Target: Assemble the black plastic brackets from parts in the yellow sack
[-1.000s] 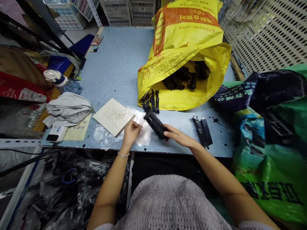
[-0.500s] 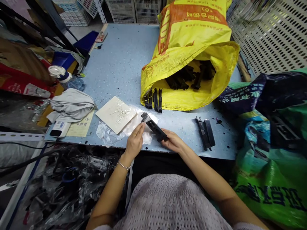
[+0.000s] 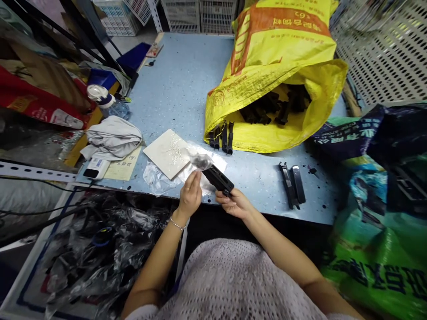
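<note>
My right hand (image 3: 235, 203) is closed round the near end of a long black plastic part (image 3: 218, 178), which has slots along it and slants up to the left. Clear plastic film, like a small bag (image 3: 200, 161), covers the part's far end. My left hand (image 3: 191, 193) pinches at that end, where the film meets the part; its exact grip is partly hidden. Left of the hands lies a pale square board (image 3: 168, 153) with small, thin shiny bits scattered on it. Crumpled clear plastic bags (image 3: 158, 178) lie beside and under the board.
A yellow woven sack (image 3: 267, 138) lies with its mouth open, black parts inside. Two black pieces (image 3: 292, 186) rest on the blue table (image 3: 187, 80) at right. A grey cloth (image 3: 115, 138) and a water bottle (image 3: 108, 102) are at left, a green sack (image 3: 376, 240) at right.
The view has shifted slightly, so the table things appear further right. The clear film now shows plainly over the far end of the black part, and the right hand's fingers have shifted on it.
</note>
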The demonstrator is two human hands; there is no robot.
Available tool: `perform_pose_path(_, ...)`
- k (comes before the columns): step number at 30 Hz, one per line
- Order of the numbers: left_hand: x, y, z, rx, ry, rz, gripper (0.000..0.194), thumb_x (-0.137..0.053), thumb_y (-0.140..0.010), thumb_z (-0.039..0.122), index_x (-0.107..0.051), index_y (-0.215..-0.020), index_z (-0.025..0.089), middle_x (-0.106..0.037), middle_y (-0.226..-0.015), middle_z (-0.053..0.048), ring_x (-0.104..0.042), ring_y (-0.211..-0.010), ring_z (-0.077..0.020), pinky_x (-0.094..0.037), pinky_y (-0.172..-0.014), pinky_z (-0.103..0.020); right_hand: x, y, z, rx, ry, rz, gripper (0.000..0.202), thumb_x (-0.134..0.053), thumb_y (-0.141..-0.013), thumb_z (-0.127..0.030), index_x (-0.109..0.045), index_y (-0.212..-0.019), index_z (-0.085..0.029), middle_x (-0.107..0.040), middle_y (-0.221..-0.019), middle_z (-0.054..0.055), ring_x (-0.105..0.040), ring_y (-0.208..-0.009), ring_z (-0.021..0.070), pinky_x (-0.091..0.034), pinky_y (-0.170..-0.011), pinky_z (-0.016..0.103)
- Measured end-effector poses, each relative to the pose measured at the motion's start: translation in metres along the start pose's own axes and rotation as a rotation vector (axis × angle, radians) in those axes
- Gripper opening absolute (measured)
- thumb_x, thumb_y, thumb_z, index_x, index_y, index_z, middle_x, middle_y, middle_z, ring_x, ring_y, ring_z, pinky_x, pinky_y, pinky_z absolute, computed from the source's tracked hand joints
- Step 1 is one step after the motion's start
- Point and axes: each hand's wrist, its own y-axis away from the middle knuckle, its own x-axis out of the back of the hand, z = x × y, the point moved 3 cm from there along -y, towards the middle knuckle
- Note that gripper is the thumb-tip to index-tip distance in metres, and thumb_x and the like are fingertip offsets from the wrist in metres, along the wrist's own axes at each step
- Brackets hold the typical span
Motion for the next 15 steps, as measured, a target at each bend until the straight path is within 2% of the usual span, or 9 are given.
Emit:
perform_pose_path(2,-0.002,0.005,0.014,-0.075,0.018,-0.041,0.064,-0.041,-0.094,0.007,-0.024,-0.154,0.019,-0.047,-0.146,-0.017,-0.051,-0.132,-0.0244,-0.050,-0.106,-0.036,0.003,-0.002,-0.001,0.188,0.284,0.176,0.032,-0.057,-0.088,-0.031,-0.049,-0.117,-0.020,-0.045,-0.071,-0.004,-0.038,-0.050,0.0077,-0.031,-0.036,0.013)
perform_pose_path(4,-0.005,0.009,0.030,-0.142,0.060,-0.106,0.065,-0.041,-0.093,0.005,-0.024,-0.154,0.019,-0.054,-0.140,-0.016,-0.056,-0.127,-0.0235,-0.053,-0.102,-0.036,0.005,0.000,-0.006,0.432,0.644,0.378,0.054,-0.056,-0.090,-0.032,-0.036,-0.140,-0.026,-0.048,-0.076,-0.003,-0.046,-0.057,0.0110,-0.044,-0.047,0.020)
perform_pose_path(6,-0.007,0.012,0.043,-0.192,0.119,-0.198,0.067,-0.040,-0.091,0.003,-0.023,-0.154,0.018,-0.056,-0.137,-0.016,-0.058,-0.124,-0.0232,-0.055,-0.100,-0.037,0.005,0.005,-0.010,0.589,0.947,0.504,0.065,-0.052,-0.093,-0.030,-0.023,-0.151,-0.027,-0.053,-0.082,0.000,-0.052,-0.067,0.0148,-0.052,-0.064,0.029)
perform_pose_path(7,-0.007,0.012,0.048,-0.202,0.149,-0.253,0.068,-0.040,-0.091,0.002,-0.022,-0.154,0.017,-0.055,-0.138,-0.016,-0.057,-0.125,-0.0236,-0.055,-0.100,-0.038,0.003,0.007,-0.010,0.620,1.058,0.518,0.064,-0.049,-0.094,-0.029,-0.021,-0.152,-0.025,-0.056,-0.088,0.002,-0.055,-0.074,0.0167,-0.053,-0.073,0.034)
perform_pose_path(9,-0.001,0.011,0.054,-0.179,0.188,-0.352,0.066,-0.044,-0.091,0.006,-0.025,-0.153,0.015,-0.051,-0.141,-0.018,-0.055,-0.126,-0.0252,-0.055,-0.100,-0.041,-0.003,0.011,-0.008,0.623,1.199,0.450,0.053,-0.042,-0.097,-0.028,-0.030,-0.149,-0.023,-0.060,-0.104,0.008,-0.059,-0.090,0.0205,-0.050,-0.088,0.042)
perform_pose_path(11,0.018,0.007,0.056,-0.124,0.195,-0.365,0.061,-0.050,-0.091,0.011,-0.035,-0.149,0.017,-0.055,-0.137,-0.016,-0.058,-0.122,-0.0244,-0.055,-0.100,-0.040,-0.018,0.015,-0.004,0.597,1.258,0.266,0.045,-0.043,-0.097,-0.029,-0.042,-0.142,-0.022,-0.059,-0.122,0.012,-0.057,-0.109,0.0238,-0.045,-0.100,0.046)
perform_pose_path(13,0.053,0.004,0.054,-0.026,0.179,-0.307,0.051,-0.054,-0.091,0.013,-0.050,-0.140,0.022,-0.063,-0.125,-0.010,-0.062,-0.114,-0.0207,-0.055,-0.099,-0.037,-0.039,0.017,-0.001,0.527,1.227,0.023,0.047,-0.050,-0.096,-0.033,-0.045,-0.141,-0.023,-0.054,-0.135,0.011,-0.051,-0.125,0.0251,-0.040,-0.107,0.047)
perform_pose_path(15,0.098,0.006,0.045,0.156,0.157,-0.258,0.038,-0.055,-0.091,0.015,-0.062,-0.127,0.026,-0.067,-0.117,-0.006,-0.065,-0.106,-0.0179,-0.056,-0.095,-0.032,-0.060,0.016,0.002,0.412,1.159,-0.225,0.049,-0.053,-0.095,-0.035,-0.046,-0.142,-0.027,-0.053,-0.139,0.009,-0.049,-0.129,0.0240,-0.039,-0.110,0.047)
